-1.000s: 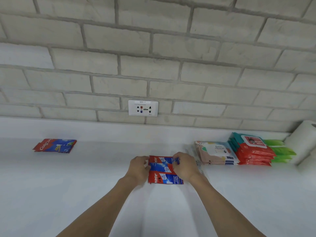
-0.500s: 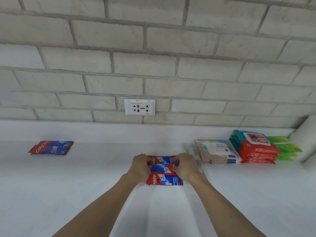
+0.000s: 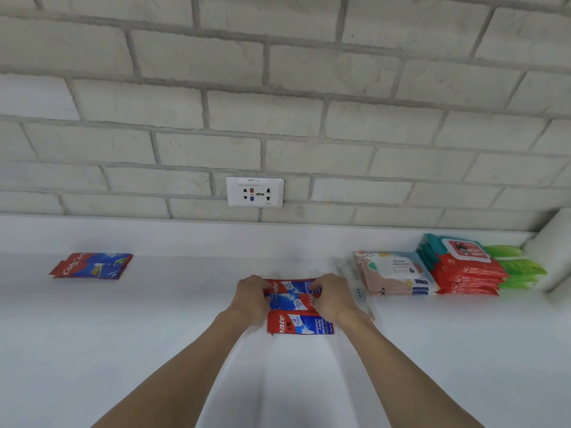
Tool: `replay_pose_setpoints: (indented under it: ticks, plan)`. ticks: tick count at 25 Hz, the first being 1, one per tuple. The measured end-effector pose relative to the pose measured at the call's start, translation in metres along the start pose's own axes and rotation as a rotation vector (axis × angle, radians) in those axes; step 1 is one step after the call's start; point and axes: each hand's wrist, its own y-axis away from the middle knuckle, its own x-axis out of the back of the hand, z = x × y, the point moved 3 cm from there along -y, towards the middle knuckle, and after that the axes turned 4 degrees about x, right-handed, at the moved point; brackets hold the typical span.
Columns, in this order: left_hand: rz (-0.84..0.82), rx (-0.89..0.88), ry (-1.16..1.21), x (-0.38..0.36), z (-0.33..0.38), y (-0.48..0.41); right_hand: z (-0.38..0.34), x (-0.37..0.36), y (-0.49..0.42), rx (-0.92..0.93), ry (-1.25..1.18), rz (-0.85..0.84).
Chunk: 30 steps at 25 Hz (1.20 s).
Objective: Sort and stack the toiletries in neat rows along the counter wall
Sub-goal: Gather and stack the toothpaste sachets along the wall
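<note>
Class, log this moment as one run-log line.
left hand + right hand: gripping red-and-blue toothpaste boxes | one box in front, untouched | wipes packs stacked right

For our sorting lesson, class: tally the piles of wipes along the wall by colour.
Pastel pile: 1
Red pile: 1
Green pile: 1
Total: 3

Your white counter (image 3: 123, 350): toothpaste boxes (image 3: 298, 307) mid, near back edge; lone toothpaste box (image 3: 91, 266) far left; wipes packs (image 3: 432, 273) stacked toward back right corner, by paper roll (image 3: 556, 251).
</note>
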Motion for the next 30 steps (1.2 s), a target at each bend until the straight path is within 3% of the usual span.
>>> replay_pose_setpoints:
  ticks: [30]
  plan:
    - [0.158,0.167,0.205,0.089,-0.174,0.035,-0.183,-0.081,-0.004,0.146,-0.064,-0.085]
